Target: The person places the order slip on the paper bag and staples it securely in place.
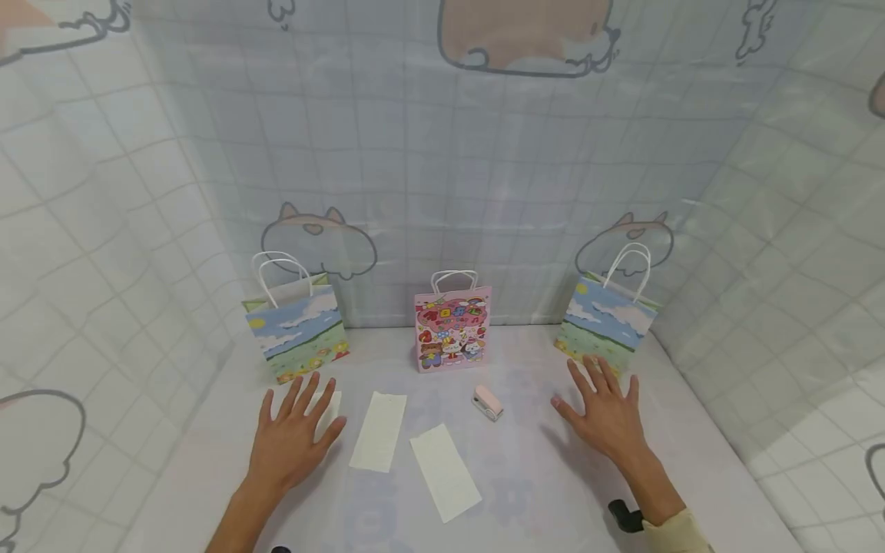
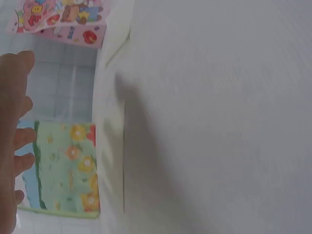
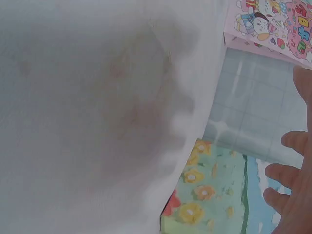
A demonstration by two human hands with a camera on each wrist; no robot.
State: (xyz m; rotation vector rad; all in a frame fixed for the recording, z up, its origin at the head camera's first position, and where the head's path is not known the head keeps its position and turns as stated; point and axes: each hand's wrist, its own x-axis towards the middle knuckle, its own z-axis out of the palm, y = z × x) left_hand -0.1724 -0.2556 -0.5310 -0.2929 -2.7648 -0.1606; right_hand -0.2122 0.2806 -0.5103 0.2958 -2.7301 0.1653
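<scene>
My left hand (image 1: 289, 439) is held palm down with its fingers spread, above a white paper slip (image 1: 330, 411) that it partly covers. Two more slips lie to its right, one paper slip (image 1: 379, 432) close by and another paper slip (image 1: 445, 472) nearer the front. My right hand (image 1: 608, 415) also hovers with spread fingers, holding nothing; its fingertips overlap the lower part of the right landscape gift bag (image 1: 608, 311). Between the hands sits a small pink stapler (image 1: 488, 402). In the left wrist view, fingers (image 2: 23, 139) show beside the flowered bag (image 2: 68, 165).
A pink cartoon gift bag (image 1: 452, 330) stands upright at the back middle. Another landscape gift bag (image 1: 297, 326) stands at the back left. Cloth walls (image 1: 387, 153) with a grid print enclose the white table (image 1: 525, 461) at the back and both sides.
</scene>
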